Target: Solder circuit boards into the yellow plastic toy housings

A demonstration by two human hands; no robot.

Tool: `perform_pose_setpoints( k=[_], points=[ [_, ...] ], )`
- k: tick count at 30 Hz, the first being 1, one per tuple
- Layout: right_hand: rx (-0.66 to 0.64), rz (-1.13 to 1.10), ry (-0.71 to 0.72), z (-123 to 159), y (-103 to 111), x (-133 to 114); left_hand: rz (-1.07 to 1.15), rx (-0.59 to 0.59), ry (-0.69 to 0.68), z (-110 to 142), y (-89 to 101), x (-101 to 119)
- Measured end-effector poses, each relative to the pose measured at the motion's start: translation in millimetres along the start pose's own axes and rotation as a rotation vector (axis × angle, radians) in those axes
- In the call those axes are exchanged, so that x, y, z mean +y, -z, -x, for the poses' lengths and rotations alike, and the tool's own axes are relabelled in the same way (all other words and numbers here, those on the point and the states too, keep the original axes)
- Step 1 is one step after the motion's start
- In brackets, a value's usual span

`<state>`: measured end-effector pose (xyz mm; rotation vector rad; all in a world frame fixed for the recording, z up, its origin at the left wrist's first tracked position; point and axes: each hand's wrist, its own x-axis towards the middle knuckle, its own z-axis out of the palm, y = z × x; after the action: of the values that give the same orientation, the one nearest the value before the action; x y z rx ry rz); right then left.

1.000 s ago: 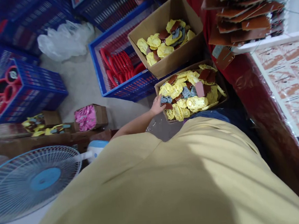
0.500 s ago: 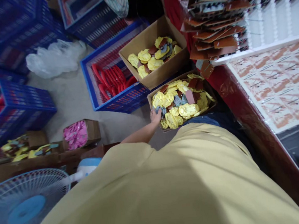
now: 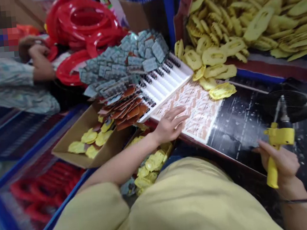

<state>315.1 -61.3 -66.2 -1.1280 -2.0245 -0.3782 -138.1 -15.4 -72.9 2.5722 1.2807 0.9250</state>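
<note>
My left hand (image 3: 170,126) is empty, its fingers stretched out over the near edge of a printed pinkish sheet (image 3: 195,106) on the bench. In my right hand (image 3: 285,160) is a yellow soldering gun (image 3: 280,136), its metal tip pointing up, above the black bench top (image 3: 232,122). Beyond the sheet, several yellow plastic shells (image 3: 222,90) lie loose. A white ribbed tray (image 3: 164,83) with small dark parts along its rows adjoins the sheet. Brown boards (image 3: 131,109) and a pile of grey-green circuit boards (image 3: 127,61) rest on its left side.
A large heap of yellow shells (image 3: 231,18) fills the back right. Cardboard box (image 3: 65,156) with yellow parts stands left, beside a blue crate (image 3: 6,210) of red parts. Another person's hands (image 3: 39,50) are near red rings (image 3: 86,20) at the back left.
The view has swung from the floor boxes up to the bench. My left hand has left the box of yellow parts and is over the sheet. My right hand has come into view with the soldering gun.
</note>
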Motion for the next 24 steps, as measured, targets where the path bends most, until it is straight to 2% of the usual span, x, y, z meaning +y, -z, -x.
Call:
perform_pose_setpoints(
  k=[1,3,5,7,8,10,12,14,18,21,24],
  points=[
    [0.031,0.010,0.041,1,-1,-2,0.002,-0.056,-0.088,-50,-5.8,-2],
    [0.063,0.034,0.109,1,0,-8,-0.056,-0.198,-0.136,-143,-19.8,-5],
    [0.063,0.061,0.138,-3,1,-15,-0.181,-0.325,-0.013,-220,-35.6,-6],
    [0.061,0.064,0.153,-10,2,-21,-0.294,-0.437,0.185,-278,-51.1,-6],
    [0.061,0.055,0.155,-14,3,-23,-0.333,-0.489,0.276,-299,-58.0,-4],
    [0.061,0.020,0.137,-22,5,-26,-0.376,-0.575,0.394,-327,-68.6,-1],
    [0.064,-0.017,0.101,-26,6,-26,-0.382,-0.634,0.413,-334,-73.5,6],
    [0.056,-0.036,0.086,-26,7,-24,-0.362,-0.676,0.369,-325,-72.4,16],
    [0.020,-0.013,0.134,-21,6,-19,-0.339,-0.796,0.220,-272,-54.9,48],
    [0.013,-0.007,0.094,-21,5,-20,-0.360,-0.868,0.145,-233,-34.0,69],
    [-0.032,-0.065,0.025,-24,5,-26,-0.284,-0.936,0.164,-221,-14.9,75]
  ],
)
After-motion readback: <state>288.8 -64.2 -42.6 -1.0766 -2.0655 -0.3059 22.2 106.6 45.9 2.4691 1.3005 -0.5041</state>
